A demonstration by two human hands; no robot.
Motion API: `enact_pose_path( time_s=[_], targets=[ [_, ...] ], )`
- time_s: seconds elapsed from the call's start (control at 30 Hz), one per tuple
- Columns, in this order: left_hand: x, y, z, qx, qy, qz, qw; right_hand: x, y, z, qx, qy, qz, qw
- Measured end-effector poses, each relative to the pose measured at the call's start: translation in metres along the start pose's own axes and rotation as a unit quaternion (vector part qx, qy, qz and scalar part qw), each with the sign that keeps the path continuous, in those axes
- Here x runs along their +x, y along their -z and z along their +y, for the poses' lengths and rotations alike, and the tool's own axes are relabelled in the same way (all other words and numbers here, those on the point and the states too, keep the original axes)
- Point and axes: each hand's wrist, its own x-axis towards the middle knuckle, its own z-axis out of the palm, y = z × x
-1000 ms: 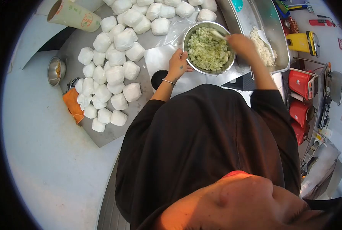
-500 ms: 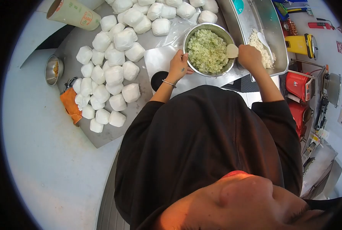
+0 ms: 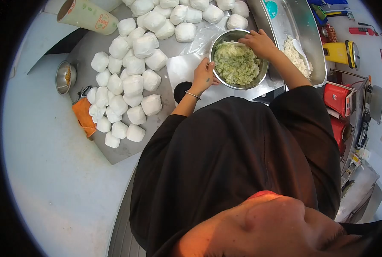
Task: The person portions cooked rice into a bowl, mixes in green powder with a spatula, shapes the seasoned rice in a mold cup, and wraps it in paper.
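Observation:
A steel bowl [image 3: 264, 77] holds a green and white grainy mixture [image 3: 237, 66]. At its left rim, my left hand [image 3: 204, 76] grips the edge with the thumb on top. My right hand [image 3: 258, 44] is over the bowl's upper right rim, its fingers closed round a pale paddle [image 3: 230, 48], which is blurred and partly in the mixture. The bowl rests on a shiny metal sheet [image 3: 180, 68]. A black round object [image 3: 182, 91] lies beside my left wrist.
Many white wrapped bundles [image 3: 133, 85] cover the left of the table. A steel tray [image 3: 317, 51] with white grains and a spoon stands at the right. A small bowl [image 3: 65, 77], orange cloth [image 3: 84, 118] and large cup [image 3: 88, 17] are farther left.
My right hand has moved from the bowl's right side up and left over its rim, bringing the paddle across the mixture. My left hand keeps its grip on the rim.

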Motion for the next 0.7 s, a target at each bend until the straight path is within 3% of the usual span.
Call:
enact_pose_path(
  time_s=[0.07,0.17,0.27,0.4,0.5,0.6,0.7],
  targets=[
    [-0.002,-0.002,0.002,0.003,-0.006,0.019,1.000,-0.018,-0.004,-0.002,0.004,0.031,0.010,0.999],
    [-0.002,-0.006,0.002,-0.004,-0.019,0.038,0.999,-0.066,0.006,-0.041,0.088,-0.052,-0.013,0.995],
    [-0.002,-0.008,0.003,-0.002,-0.025,0.046,0.999,-0.108,0.000,-0.066,0.115,-0.069,0.035,0.990],
    [-0.002,-0.009,0.001,0.019,-0.025,0.051,0.998,-0.122,0.009,-0.050,0.107,-0.117,0.014,0.987],
    [-0.001,-0.007,0.000,0.018,-0.022,0.041,0.999,-0.097,0.044,-0.024,0.139,-0.213,-0.022,0.967],
    [-0.003,-0.007,0.004,0.025,-0.015,0.040,0.999,-0.071,0.047,0.003,0.299,-0.232,-0.078,0.922],
    [-0.003,-0.006,0.003,0.030,-0.019,0.031,0.999,-0.052,0.026,0.000,0.326,-0.172,-0.290,0.883]
  ],
)
